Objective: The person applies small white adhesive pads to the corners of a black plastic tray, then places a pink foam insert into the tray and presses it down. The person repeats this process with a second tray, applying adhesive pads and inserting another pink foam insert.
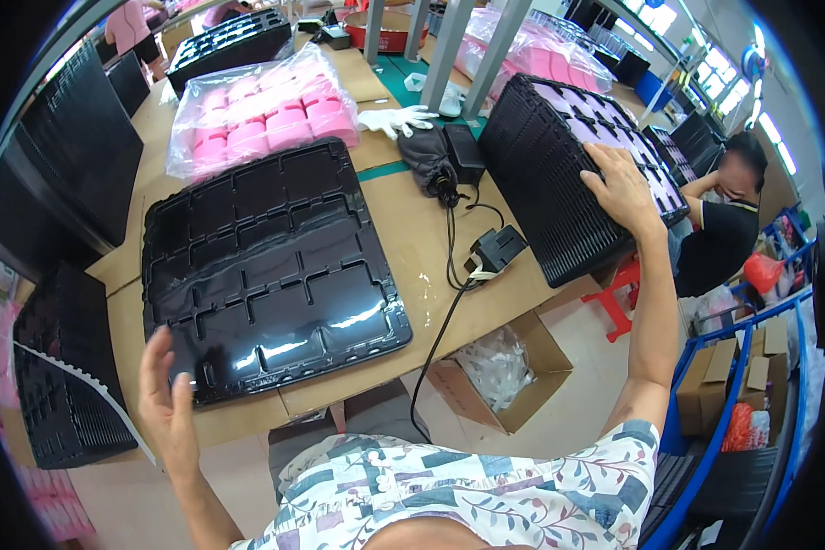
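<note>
A black plastic blister tray [275,266] with moulded compartments lies on the cardboard-covered table in front of me. My left hand [170,408] is raised by its near left corner, fingers and thumb apart, holding nothing. On the right stands a tall stack of black trays [550,183], the top one with pale lilac pieces [605,119] in its compartments. My right hand [621,188] lies on the top of that stack near its edge, fingers stretched out, its fingertips partly over the lilac pieces.
Behind the tray lies a clear bag of pink pieces [266,124]. A white glove [396,121], a grey pouch [426,160] and a black corded device [497,249] sit mid-table. Below is an open carton [513,376] of plastic scraps. A person [720,220] sits at right.
</note>
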A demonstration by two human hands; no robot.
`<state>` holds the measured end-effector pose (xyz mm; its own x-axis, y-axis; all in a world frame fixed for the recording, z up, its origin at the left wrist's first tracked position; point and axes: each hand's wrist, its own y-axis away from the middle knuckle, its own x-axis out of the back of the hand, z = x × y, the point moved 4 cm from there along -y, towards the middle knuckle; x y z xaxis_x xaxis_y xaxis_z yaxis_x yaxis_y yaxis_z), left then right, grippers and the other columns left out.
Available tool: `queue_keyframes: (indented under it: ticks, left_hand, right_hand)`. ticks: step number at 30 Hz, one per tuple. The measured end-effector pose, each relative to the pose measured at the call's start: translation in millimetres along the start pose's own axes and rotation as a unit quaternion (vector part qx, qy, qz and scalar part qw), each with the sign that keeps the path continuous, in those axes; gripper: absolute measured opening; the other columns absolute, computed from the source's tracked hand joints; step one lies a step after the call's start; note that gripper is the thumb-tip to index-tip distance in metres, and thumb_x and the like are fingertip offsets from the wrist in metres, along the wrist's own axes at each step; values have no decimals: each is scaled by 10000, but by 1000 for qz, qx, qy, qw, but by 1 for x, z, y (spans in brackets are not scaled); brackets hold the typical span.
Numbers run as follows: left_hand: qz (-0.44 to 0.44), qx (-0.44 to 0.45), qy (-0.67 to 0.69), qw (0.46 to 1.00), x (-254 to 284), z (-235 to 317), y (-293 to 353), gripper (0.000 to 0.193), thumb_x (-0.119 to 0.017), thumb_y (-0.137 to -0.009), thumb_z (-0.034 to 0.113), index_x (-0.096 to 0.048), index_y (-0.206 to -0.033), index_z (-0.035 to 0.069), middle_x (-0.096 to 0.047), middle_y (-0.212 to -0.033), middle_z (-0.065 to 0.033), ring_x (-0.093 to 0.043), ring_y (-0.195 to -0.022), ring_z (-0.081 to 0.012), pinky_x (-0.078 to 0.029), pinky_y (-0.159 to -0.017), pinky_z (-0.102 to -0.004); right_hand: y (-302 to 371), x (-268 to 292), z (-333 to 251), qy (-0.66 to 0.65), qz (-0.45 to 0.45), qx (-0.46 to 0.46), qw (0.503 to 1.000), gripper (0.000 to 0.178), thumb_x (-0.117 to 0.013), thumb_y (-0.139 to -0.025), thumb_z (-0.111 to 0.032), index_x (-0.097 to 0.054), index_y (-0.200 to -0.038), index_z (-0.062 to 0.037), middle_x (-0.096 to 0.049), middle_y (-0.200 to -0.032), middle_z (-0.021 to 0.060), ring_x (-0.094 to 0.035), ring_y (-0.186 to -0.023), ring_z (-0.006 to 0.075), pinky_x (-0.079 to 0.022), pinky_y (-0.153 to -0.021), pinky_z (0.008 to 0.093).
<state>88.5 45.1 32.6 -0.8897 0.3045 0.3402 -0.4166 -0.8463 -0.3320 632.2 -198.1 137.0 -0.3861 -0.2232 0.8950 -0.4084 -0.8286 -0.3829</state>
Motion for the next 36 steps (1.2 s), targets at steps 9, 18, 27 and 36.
queue_keyframes:
  ticks: [9,18,27,36]
  left_hand:
    - [315,93,-314,891,108,-54,39,521,-678,-888,141,-489,-1351,-9,-604,-1207,-172,-599,-1092,-272,-480,-911,-387]
    - [296,153,-255,908,154,-105,22,434,-518,-980,240,-473,-1329,-13,-670,-1191,-167,-704,-843,-262,-528,-812,-356]
    - [235,187,-230,926,145,-131,4,358,-471,-983,181,-494,-1272,-30,-711,-920,-162,-690,-829,-337,-521,-761,-421]
    - [223,149,-312,912,155,-185,-12,451,-525,-979,301,-558,-1295,-20,-658,-1159,-252,-641,-1096,-348,-483,-923,-411]
  right_hand:
    - [4,-8,-6,-42,2,55,998,450,-634,-919,-241,-580,-1293,4,-613,-1246,213,-543,-1180,367,-398,-1025,414]
    - [2,-24,26,42,-66,-20,997,439,-575,-956,-204,-539,-1346,-4,-579,-1314,214,-516,-1219,376,-374,-1060,417]
    - [-7,-14,11,35,-74,25,996,443,-552,-963,-166,-504,-1380,-22,-559,-1340,198,-505,-1235,358,-377,-1054,417]
    - [-15,-13,-12,-7,30,68,997,420,-626,-895,-205,-589,-1276,-35,-641,-1176,196,-570,-1114,371,-431,-979,426]
